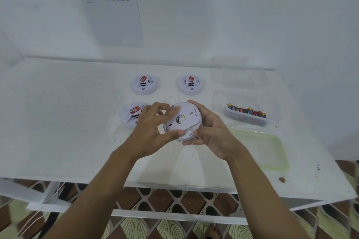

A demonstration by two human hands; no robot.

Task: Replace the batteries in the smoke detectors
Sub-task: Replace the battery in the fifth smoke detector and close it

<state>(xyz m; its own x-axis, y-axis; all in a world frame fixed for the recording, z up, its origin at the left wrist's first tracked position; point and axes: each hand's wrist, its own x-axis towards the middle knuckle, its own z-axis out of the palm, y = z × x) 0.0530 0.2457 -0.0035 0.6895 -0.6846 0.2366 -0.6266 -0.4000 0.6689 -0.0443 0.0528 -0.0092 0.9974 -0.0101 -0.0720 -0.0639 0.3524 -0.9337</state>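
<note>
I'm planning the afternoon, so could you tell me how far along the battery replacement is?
Done: nothing visibly finished. In hand: the left hand and right hand grip one smoke detector, back side up. Left: three other detectors sit face up on the table, near the tray of batteries.

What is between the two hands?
A white smoke detector, turned with its back side up. The left hand and the right hand grip its edges from either side. The head view shows this.
</note>
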